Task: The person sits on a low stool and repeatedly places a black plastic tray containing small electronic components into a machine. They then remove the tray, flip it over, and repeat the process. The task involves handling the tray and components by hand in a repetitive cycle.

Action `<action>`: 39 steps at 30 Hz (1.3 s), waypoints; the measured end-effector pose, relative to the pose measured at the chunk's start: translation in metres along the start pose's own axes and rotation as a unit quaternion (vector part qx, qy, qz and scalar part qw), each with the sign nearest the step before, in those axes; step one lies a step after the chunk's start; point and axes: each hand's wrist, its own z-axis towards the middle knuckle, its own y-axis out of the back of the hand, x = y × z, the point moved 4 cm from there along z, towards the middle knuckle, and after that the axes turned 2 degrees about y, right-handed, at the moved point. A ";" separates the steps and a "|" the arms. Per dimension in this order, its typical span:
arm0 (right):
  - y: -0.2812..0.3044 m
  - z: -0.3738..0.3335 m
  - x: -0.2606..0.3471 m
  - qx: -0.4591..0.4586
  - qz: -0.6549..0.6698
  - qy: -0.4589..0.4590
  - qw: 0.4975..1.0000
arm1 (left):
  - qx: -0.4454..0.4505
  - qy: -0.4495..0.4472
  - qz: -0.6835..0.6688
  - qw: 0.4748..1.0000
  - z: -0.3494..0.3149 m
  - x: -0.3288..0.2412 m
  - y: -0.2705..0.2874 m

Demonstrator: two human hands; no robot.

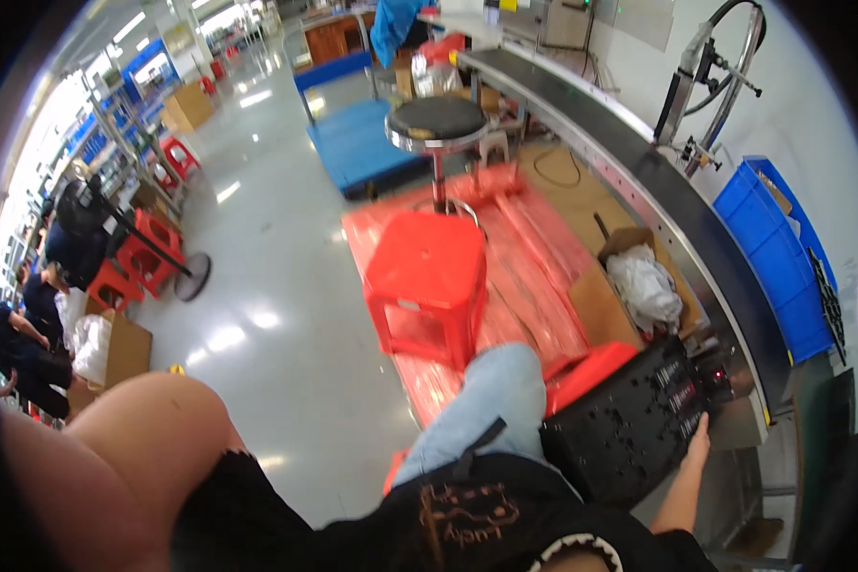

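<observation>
My right hand [699, 442] grips the near right edge of a black tray [605, 429]. The tray lies tilted beside my right leg, close to the end of a conveyor belt. Holes or small dark parts dot its face, and several small labelled strips run along its far right side. I cannot tell whether they are fixed to it. The fingers under the tray are hidden. My left arm is raised and bent close to the camera at the left, and its hand is out of the picture.
A red plastic stool [424, 257] stands ahead on red plastic sheeting, with a round black stool [437, 122] behind it. The conveyor [629, 157] curves along the right, beside a blue bin [772, 253]. An open carton [643, 281] sits below it. People sit far left.
</observation>
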 end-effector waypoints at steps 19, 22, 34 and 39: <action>-0.024 -0.018 0.009 0.025 0.093 0.052 0.994 | 0.076 -0.039 -0.098 0.991 0.002 -0.052 -0.083; -0.023 -0.026 0.019 0.028 0.140 0.030 0.989 | 0.083 -0.064 -0.214 0.971 0.004 -0.092 -0.119; -0.032 -0.030 -0.002 0.027 0.332 -0.046 0.942 | 0.450 0.768 -0.409 0.203 -0.423 -0.277 -0.313; -0.038 -0.050 0.024 0.037 0.319 0.025 0.947 | 0.542 0.792 -0.272 0.070 -0.409 -0.327 -0.309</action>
